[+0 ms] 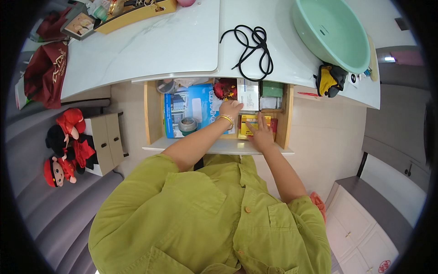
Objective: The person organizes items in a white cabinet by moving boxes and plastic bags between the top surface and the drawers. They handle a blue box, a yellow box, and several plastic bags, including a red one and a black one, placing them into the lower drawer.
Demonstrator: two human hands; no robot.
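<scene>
A wooden drawer (150, 113) stands pulled out in front of me. My left hand (231, 109), with a gold bangle at the wrist, reaches in beside a white printed box (249, 94); whether it grips anything is hidden. Dried red flowers (225, 89) lie just beyond that hand. My right hand (262, 135) rests with fingers apart over a yellow printed box (252, 120) near the drawer's front right, and a red item (274, 124) shows beside it. On the left, a blue printed folder or bag (186, 102) lies under a round lidded jar (188, 126).
Above the drawer, a black cord (261, 44) lies loosely looped on the white tabletop (154, 51). A mint-green basin (333, 30) and a yellow-black pouch (329, 80) sit at right. A green box (272, 89) fills the drawer's back right. Plush dolls (65, 167) are at left.
</scene>
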